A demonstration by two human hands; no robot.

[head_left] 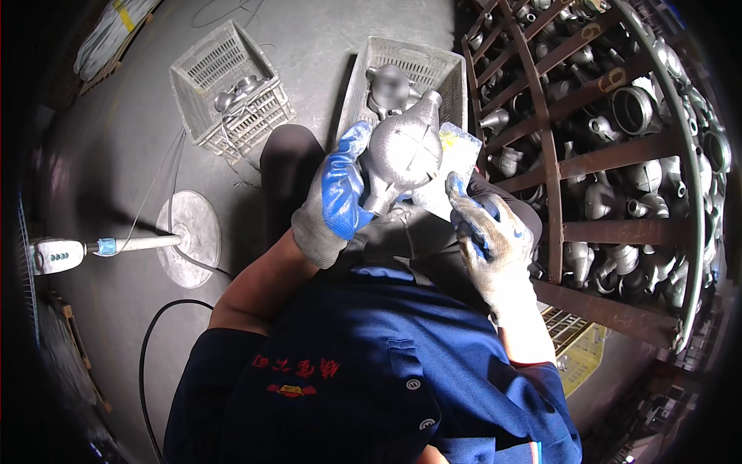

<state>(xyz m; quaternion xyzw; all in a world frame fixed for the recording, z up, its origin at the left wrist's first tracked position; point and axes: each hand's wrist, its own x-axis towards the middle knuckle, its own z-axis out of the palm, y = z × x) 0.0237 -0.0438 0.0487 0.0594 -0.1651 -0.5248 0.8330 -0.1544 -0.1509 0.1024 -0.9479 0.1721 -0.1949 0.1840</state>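
My left hand [342, 188], in a blue-coated grey glove, is closed around the left side of a rounded grey metal casting [407, 151]. The casting has a round bulb, a neck pointing up and away, and a short stub near my palm. Crossing lines mark its upper face. To the right, my gloved right hand [488, 232] has its fingers curled on the lower edge of a pale flat sheet [459, 155] with a yellowish patch. The sheet lies against the casting's right side; glare hides its exact kind.
A grey plastic crate [456, 71] with castings stands just ahead. Another grey crate [185, 93], also holding castings, is at the far left. A fan stand with a round base [202, 224] and a black cable [144, 371] lie left. A brown metal cage [550, 178] full of castings borders the right.
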